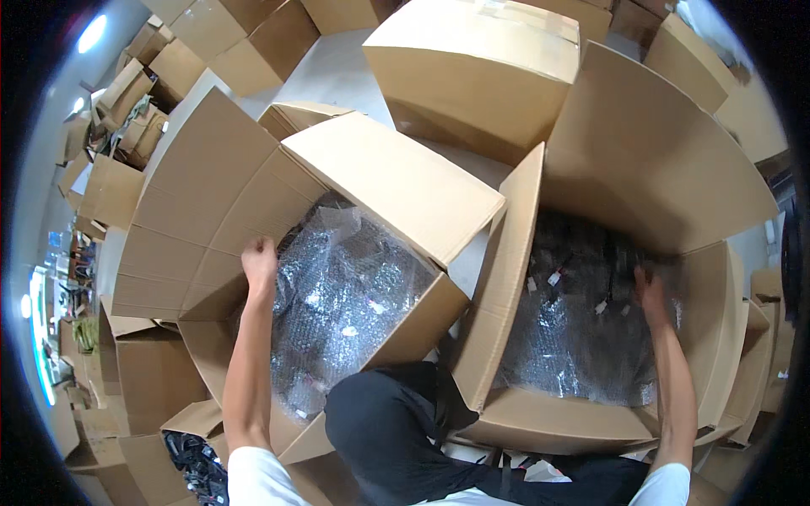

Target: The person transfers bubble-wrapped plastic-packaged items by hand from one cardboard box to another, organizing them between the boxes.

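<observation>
In the open cardboard box on the left, a sheet of clear bubble wrap lies over the contents. My left hand is closed in a fist at that box's inner left side, beside the wrap's edge; what it grips, if anything, is hidden. My right hand reaches into the open box on the right, fingers curled down at dark items with small white tags. Bubble wrap covers the near part of these. I cannot make out what the right fingers hold.
A tall raised flap stands behind the right box, and a folded-out flap lies between the boxes. Behind them sits a closed carton. A small box with black bagged items is at lower left. My dark-trousered knee touches the boxes' near side.
</observation>
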Motion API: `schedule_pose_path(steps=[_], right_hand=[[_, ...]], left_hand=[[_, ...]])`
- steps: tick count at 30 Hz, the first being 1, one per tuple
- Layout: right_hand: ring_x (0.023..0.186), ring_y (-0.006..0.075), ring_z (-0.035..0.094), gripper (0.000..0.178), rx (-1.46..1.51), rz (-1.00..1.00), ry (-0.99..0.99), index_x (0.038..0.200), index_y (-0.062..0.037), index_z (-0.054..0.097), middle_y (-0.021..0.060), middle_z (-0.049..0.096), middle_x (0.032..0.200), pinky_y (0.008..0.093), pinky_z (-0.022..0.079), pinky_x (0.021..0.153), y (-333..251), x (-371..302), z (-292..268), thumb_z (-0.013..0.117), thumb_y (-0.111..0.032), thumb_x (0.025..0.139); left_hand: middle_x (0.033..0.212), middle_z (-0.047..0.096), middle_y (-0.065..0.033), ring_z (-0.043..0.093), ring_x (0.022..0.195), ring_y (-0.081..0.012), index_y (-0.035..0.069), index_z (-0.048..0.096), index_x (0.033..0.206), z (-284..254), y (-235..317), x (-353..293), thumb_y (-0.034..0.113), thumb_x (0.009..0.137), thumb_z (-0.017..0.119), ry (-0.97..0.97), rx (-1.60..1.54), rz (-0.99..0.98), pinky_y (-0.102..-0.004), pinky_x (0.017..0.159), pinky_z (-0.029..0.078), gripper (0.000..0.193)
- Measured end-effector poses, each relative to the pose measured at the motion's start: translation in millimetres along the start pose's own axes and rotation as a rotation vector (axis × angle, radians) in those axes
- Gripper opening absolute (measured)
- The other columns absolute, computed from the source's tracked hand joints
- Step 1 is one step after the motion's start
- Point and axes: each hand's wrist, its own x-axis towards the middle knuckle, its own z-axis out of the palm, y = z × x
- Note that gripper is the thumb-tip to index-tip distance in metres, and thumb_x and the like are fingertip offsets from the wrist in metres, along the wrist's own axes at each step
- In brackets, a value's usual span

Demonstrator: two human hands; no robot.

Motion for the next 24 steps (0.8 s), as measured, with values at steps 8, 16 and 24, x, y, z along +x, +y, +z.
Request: schedule_pose_path(steps=[8, 16, 24], right_hand=[[0.080, 0.0178, 0.059, 0.047, -0.242, -0.378, -0.086, 0.126, 0.0019, 0.058, 0.0116, 0.065, 0.091, 0.0338, 0.049, 0.072, -43.9, -113.4, -13.7, 0.068, -0.027, 0.090], [0.082, 0.0159, 0.059, 0.041, -0.222, -0.185, -0.104, 0.119, 0.0043, 0.061, 0.0098, 0.064, 0.090, 0.0319, 0.049, 0.073, -106.3, -183.0, -35.4, 0.068, -0.021, 0.088], [0.089, 0.0204, 0.065, 0.036, -0.199, -0.610, -0.156, 0.114, 0.0047, 0.064, 0.0149, 0.066, 0.103, 0.0323, 0.052, 0.081, -212.7, -257.6, -31.1, 0.069, -0.018, 0.087]], left_hand=[[0.129, 0.061, -0.0232, 0.058, 0.122, -0.0362, -0.003, 0.066, 0.118, 11.0, -110.6, 108.7, 0.044, 0.088, 0.066, -0.024, 0.602, -0.085, -0.0402, 0.102, 0.046, 0.056], [0.135, 0.060, -0.0120, 0.053, 0.125, -0.0264, 0.002, 0.063, 0.127, 55.9, -33.1, 53.6, 0.018, 0.076, 0.085, -0.217, -0.648, -0.593, -0.0338, 0.103, 0.042, 0.058], [0.091, 0.067, -0.0017, 0.060, 0.081, -0.0090, -0.003, 0.067, 0.106, -58.4, 73.9, -19.7, 0.018, 0.086, 0.079, -0.014, -0.679, 0.283, -0.0229, 0.076, 0.049, 0.032]])
